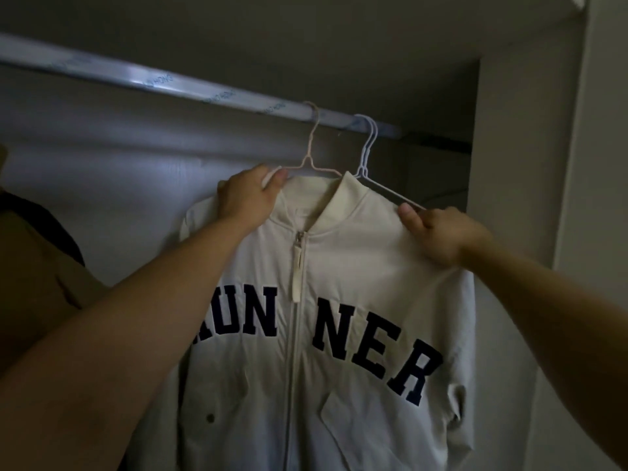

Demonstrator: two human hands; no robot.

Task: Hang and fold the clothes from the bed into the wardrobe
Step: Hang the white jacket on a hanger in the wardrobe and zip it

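My left hand (243, 198) is up at the middle of the frame, its fingers (280, 176) curled round the left arm of the pink hanger (314, 141) where that arm runs into the shoulder of the jacket (356, 266). The hanger's hook sits over the rail (170, 81), which slants from the upper left of the frame down towards the centre. The cream jacket hangs below it inside the wardrobe, filling the centre and lower right of the frame. It faces me and is zipped up to the collar, with the zip pull (297, 266) lying flat down the front and dark block letters (373, 351) arching across the chest. My right hand (441, 236) is at the right of centre, its thumb pressed on top of the jacket's other shoulder and the remaining fingers folded under the cloth, so it has a pinch of that shoulder. Two white hangers (368, 144) hook on the rail just right of the pink one. Their lower arm slopes down to the tip of my right thumb, and I cannot tell whether my hand has hold of it as well. A brown garment (34, 266) hangs at the left edge of the frame, apart from the jacket. The pale side wall of the wardrobe (509, 130) stands at the right.
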